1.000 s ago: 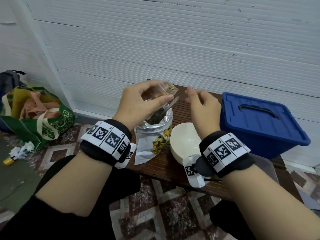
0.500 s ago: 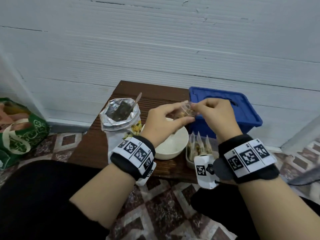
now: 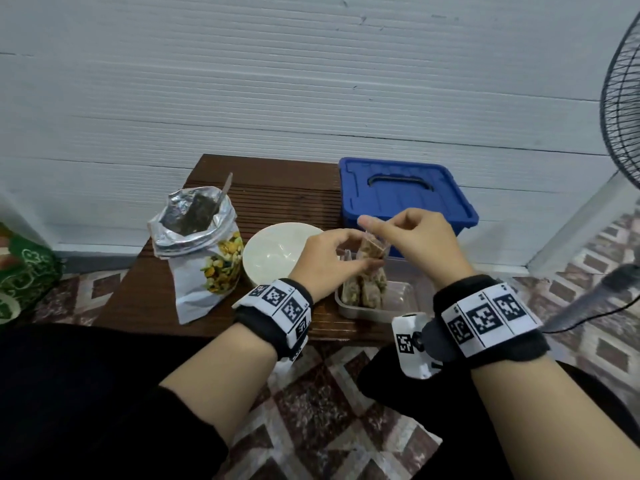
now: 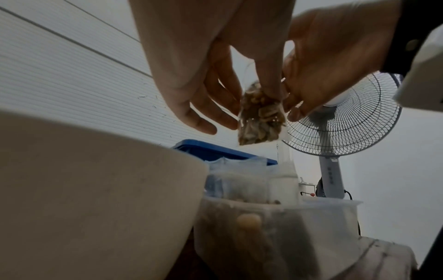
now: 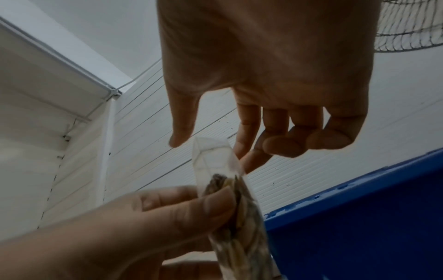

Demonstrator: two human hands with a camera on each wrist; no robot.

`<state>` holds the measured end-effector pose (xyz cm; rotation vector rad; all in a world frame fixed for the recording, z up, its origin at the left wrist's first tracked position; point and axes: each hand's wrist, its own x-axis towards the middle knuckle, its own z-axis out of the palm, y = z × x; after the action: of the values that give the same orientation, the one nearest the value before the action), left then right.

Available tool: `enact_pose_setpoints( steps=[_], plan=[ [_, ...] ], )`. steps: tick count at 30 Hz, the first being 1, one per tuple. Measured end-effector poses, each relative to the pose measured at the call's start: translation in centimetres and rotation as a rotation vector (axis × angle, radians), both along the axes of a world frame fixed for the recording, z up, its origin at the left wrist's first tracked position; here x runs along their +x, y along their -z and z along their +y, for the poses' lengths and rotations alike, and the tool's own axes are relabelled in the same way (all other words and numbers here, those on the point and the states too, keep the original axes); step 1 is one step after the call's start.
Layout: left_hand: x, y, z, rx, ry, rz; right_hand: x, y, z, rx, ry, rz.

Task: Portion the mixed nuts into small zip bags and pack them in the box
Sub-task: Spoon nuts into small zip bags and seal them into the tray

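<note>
A small clear zip bag of mixed nuts hangs above the clear plastic container, which holds several filled bags standing upright. My left hand pinches the bag at its middle between thumb and fingers. My right hand hovers at the bag's top edge. Its thumb is lifted off the bag, and its curled index finger touches the bag's far side. The blue box stands behind with its lid on. The foil nut pouch stands open at the left.
A white bowl sits between the pouch and the container on the low wooden table. A spoon handle sticks out of the pouch. A standing fan is at the right, a green bag on the floor at the left.
Both hands carried the small bag from over the foil pouch rightward and down to above the clear container. The right thumb has come off the bag's top.
</note>
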<state>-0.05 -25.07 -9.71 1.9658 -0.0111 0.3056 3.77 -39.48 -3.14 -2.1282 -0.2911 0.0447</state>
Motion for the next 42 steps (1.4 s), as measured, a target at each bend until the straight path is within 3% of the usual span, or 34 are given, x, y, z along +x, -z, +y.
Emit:
enact_pose_setpoints(
  steps=[4,9,15,19,24,28,31,42],
  plan=[
    [0.4,0.3,-0.4,0.021,0.003,-0.009,0.0,0.6,-0.1,-0.158,0.023,-0.062],
    [0.1,0.4,0.4,-0.021,0.0,0.069,0.6,0.6,-0.8,-0.223,0.132,-0.073],
    [-0.3,0.7,4.4,0.055,-0.202,0.102,0.9,2.3,-1.8,-0.423,0.137,0.028],
    [-0.8,1.5,6.6,0.182,-0.25,0.203,0.6,4.8,-1.4,-0.529,0.088,0.155],
    [-1.3,2.1,7.9,0.423,-0.185,0.39,0.2,6.1,-1.6,-0.489,0.042,0.259],
    [-0.8,2.1,7.8,0.737,-0.066,0.593,0.4,5.3,-1.7,-0.411,0.088,0.197],
    [0.0,2.1,7.6,0.874,-0.017,0.656,0.6,5.1,-1.2,-0.314,0.13,0.124],
    [0.8,2.5,7.8,0.782,-0.062,0.598,0.5,4.8,-0.1,-0.173,0.124,0.021]
  ],
)
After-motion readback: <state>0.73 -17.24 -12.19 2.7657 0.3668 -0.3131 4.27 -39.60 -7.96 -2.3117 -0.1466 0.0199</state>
